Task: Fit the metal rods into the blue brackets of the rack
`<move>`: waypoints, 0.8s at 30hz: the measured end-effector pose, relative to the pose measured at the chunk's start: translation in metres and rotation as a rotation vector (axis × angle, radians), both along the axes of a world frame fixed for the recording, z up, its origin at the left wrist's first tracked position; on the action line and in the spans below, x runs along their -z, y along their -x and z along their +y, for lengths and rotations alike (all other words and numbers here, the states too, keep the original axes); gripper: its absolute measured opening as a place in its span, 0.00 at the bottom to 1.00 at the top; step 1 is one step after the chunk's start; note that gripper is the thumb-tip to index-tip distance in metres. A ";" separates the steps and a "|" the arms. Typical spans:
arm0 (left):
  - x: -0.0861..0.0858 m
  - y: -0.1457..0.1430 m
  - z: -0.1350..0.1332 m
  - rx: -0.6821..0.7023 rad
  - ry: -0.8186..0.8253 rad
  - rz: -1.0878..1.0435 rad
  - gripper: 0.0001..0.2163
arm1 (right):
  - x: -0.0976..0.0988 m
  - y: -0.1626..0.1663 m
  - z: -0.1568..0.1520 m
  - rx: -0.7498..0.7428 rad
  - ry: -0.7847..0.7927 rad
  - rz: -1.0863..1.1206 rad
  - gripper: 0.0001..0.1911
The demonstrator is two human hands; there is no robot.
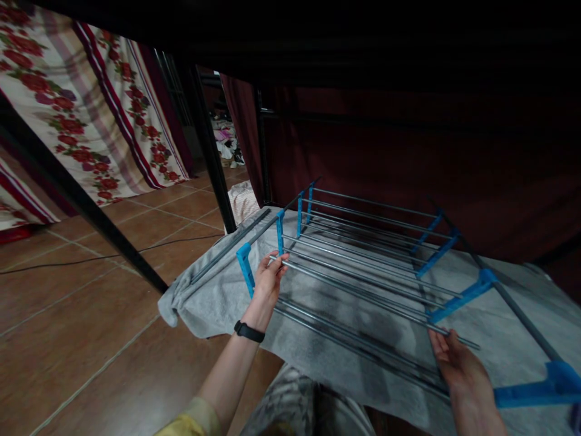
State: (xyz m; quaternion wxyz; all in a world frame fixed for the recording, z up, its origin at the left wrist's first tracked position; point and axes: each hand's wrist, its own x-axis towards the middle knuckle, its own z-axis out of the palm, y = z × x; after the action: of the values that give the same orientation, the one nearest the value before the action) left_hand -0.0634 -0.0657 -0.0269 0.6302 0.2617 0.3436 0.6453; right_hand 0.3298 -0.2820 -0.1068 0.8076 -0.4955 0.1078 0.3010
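Observation:
A drying rack of thin metal rods and blue plastic brackets rests on a grey cloth (209, 315). My left hand (267, 281), wearing a black wristband (249, 331), pinches the left end of a metal rod (363, 295) beside a blue bracket (245, 266). Under the rod's right end, the fingers of my right hand (460, 366) are closed around it, just below another blue bracket (463, 297). The rod's tip sticks out past that hand. Several more rods span the rack behind it. A blue bracket (540, 390) at the near right sits on a dark side pole (521, 321).
Loose poles (227, 249) lie along the cloth's left side. A black metal bed frame post (209, 139) stands at left, with dark structure overhead. Maroon fabric (385, 163) hangs behind. A black cable (113, 257) crosses the tiled floor (82, 309) near a flowered curtain (109, 103).

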 end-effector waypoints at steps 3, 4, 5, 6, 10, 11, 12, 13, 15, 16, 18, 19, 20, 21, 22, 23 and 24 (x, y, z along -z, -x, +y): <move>-0.001 -0.005 0.006 0.013 -0.027 -0.018 0.14 | 0.003 -0.003 -0.001 -0.003 0.000 -0.019 0.12; -0.002 -0.006 0.008 0.016 -0.031 -0.022 0.14 | 0.004 -0.004 -0.001 -0.007 0.003 -0.035 0.12; -0.002 -0.008 0.009 0.020 -0.034 -0.027 0.14 | 0.004 -0.004 -0.001 -0.014 0.007 -0.053 0.12; -0.002 -0.008 0.010 0.024 -0.036 -0.031 0.14 | 0.004 -0.004 -0.001 -0.023 0.014 -0.070 0.12; -0.001 -0.010 0.011 0.037 -0.021 -0.040 0.15 | 0.002 -0.003 -0.001 -0.009 0.032 -0.095 0.11; -0.001 -0.010 0.011 0.040 -0.017 -0.042 0.15 | 0.002 -0.004 -0.002 0.004 0.036 -0.089 0.10; 0.000 -0.010 0.011 0.040 -0.013 -0.044 0.15 | 0.002 -0.004 -0.002 0.018 0.040 -0.083 0.09; 0.000 -0.010 0.012 0.036 -0.009 -0.049 0.15 | 0.002 -0.005 -0.002 0.027 0.042 -0.078 0.08; 0.001 -0.010 0.013 0.017 0.001 -0.064 0.15 | 0.004 -0.009 -0.004 0.037 0.048 -0.070 0.06; 0.001 -0.010 0.013 0.008 0.005 -0.074 0.14 | 0.005 -0.011 -0.004 0.042 0.053 -0.067 0.05; 0.002 -0.009 0.015 0.003 0.006 -0.090 0.12 | 0.008 -0.015 -0.005 0.052 0.067 -0.059 0.06; 0.002 -0.009 0.015 0.009 0.003 -0.096 0.11 | 0.009 -0.017 -0.005 0.062 0.072 -0.054 0.06; 0.003 -0.009 0.016 0.017 -0.001 -0.100 0.10 | 0.010 -0.018 -0.006 0.073 0.072 -0.052 0.07; 0.004 -0.008 0.017 0.022 -0.003 -0.103 0.09 | 0.011 -0.018 -0.005 0.082 0.063 -0.054 0.08; 0.004 -0.008 0.019 0.022 -0.004 -0.105 0.08 | 0.011 -0.018 -0.005 0.092 0.050 -0.062 0.09; 0.004 -0.007 0.020 0.020 -0.003 -0.105 0.08 | 0.011 -0.018 -0.005 0.104 0.036 -0.073 0.11; 0.005 -0.007 0.021 0.018 -0.001 -0.103 0.07 | 0.010 -0.017 -0.004 0.117 0.024 -0.085 0.12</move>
State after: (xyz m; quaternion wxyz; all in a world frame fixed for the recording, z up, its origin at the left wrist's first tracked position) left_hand -0.0563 -0.0445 -0.0315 0.6525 0.2316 0.3080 0.6525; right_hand 0.3466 -0.2864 -0.1173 0.8216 -0.5104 0.1061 0.2306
